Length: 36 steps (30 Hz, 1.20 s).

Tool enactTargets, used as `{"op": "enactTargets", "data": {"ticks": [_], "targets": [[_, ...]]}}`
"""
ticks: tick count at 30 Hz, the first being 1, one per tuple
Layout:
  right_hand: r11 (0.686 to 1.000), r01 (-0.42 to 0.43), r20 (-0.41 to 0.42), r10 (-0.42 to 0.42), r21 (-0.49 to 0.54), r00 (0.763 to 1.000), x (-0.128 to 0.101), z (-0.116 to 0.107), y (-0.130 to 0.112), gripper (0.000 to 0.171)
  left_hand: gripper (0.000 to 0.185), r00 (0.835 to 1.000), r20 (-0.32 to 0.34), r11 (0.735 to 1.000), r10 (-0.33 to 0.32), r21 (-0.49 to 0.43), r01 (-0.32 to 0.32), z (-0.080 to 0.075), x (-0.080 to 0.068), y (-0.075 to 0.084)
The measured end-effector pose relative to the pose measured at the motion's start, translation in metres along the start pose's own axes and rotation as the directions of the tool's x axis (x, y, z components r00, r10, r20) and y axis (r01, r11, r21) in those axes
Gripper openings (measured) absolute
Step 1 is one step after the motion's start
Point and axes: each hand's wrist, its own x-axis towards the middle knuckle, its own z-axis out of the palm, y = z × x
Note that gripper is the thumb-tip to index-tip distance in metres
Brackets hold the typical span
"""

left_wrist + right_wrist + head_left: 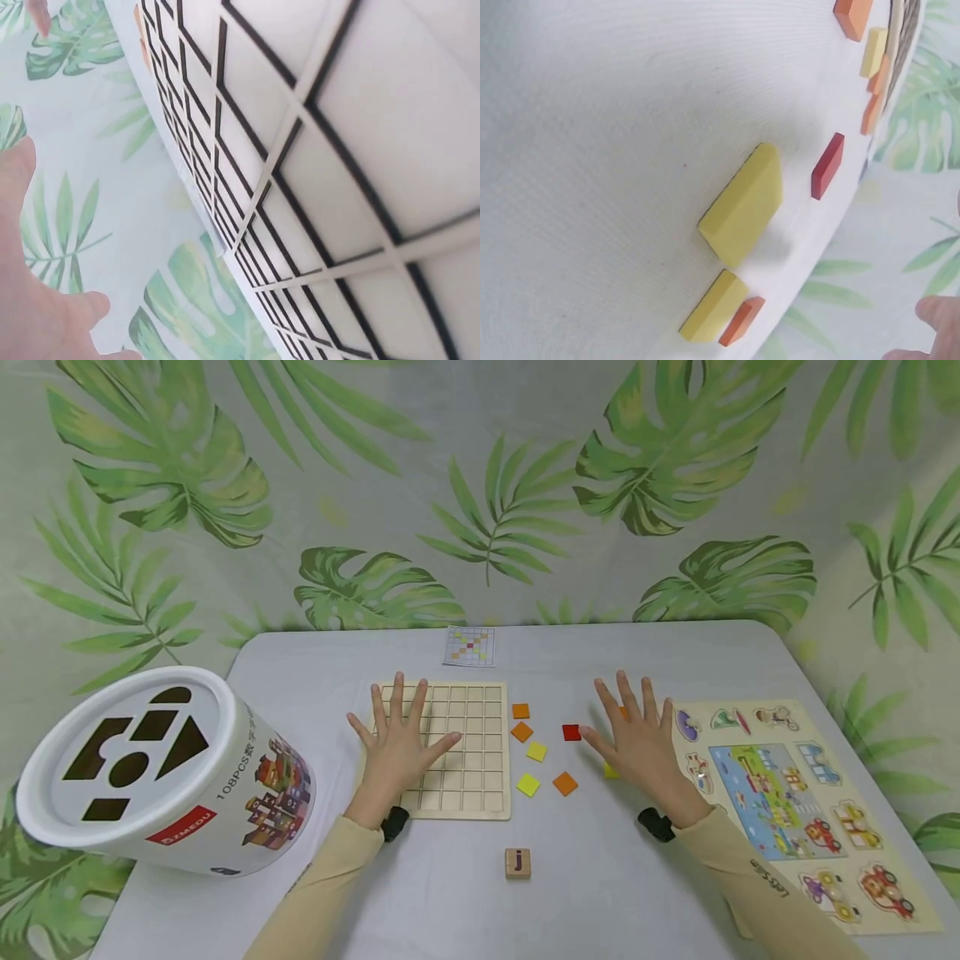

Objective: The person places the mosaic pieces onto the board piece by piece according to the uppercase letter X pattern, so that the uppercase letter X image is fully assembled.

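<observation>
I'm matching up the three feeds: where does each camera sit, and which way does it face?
Head: on the head, facing forward and down at the table; both forearms, left hand and right hand show.
Left wrist: low, looking across the grid board; palm edge shows.
Right wrist: low over the cloth, facing the red tile; a fingertip shows.
Board and red tile also appear in the head view.

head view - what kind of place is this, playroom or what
Likely a staged tabletop play or recording setup, not a lived-in room: a leaf-print backdrop hangs behind a white table set with a wooden grid board, a peg puzzle and a shape-sorter bucket.
</observation>
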Motion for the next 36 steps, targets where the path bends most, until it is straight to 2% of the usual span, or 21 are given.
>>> {"op": "enactTargets", "data": {"ticks": [5,9,12,14,16,20,23,28,31,36], "targets": [[0.999,0.045,0.018,-0.045,0.006,0.999,0.002,-0.001,-0.005,0.075,0.095,1.000,0.008,1.000,-0.007,-0.009,0.007,-0.007,-0.004,-0.005],[0.984,0.140,0.034,-0.144,0.109,0.989,0.003,0.002,-0.013,0.075,0.096,0.999,0.025,0.994,0.022,-0.103,-0.019,-0.013,-0.013,-0.014],[0.944,0.185,0.059,-0.208,0.274,0.976,0.001,0.003,-0.023,0.074,0.100,0.997,0.062,0.979,0.050,-0.199,-0.037,-0.017,-0.022,-0.024],[0.909,0.181,0.088,-0.230,0.376,0.969,-0.002,0.003,-0.030,0.071,0.104,0.994,0.090,0.967,0.068,-0.252,-0.043,-0.018,-0.030,-0.031],[0.885,0.180,0.118,-0.252,0.429,0.960,-0.005,0.006,-0.036,0.066,0.108,0.990,0.126,0.962,0.069,-0.271,-0.033,-0.018,-0.038,-0.039],[0.864,0.209,0.168,-0.315,0.458,0.934,-0.011,0.015,-0.047,0.054,0.115,0.976,0.211,0.964,0.052,-0.265,0.006,-0.012,-0.053,-0.053],[0.858,0.220,0.210,-0.348,0.464,0.914,-0.013,0.022,-0.053,0.045,0.118,0.968,0.249,0.967,0.041,-0.254,0.025,-0.007,-0.062,-0.059],[0.871,0.247,0.256,-0.378,0.425,0.890,-0.012,0.030,-0.060,0.032,0.116,0.976,0.217,0.969,0.032,-0.246,0.023,-0.001,-0.069,-0.062],[0.868,0.291,0.240,-0.407,0.403,0.881,-0.010,0.032,-0.062,0.029,0.114,0.981,0.192,0.970,0.024,-0.240,0.024,0.000,-0.072,-0.061],[0.870,0.324,0.235,-0.426,0.371,0.874,-0.007,0.032,-0.061,0.026,0.113,0.981,0.192,0.973,0.015,-0.230,0.030,0.000,-0.075,-0.060]]}}
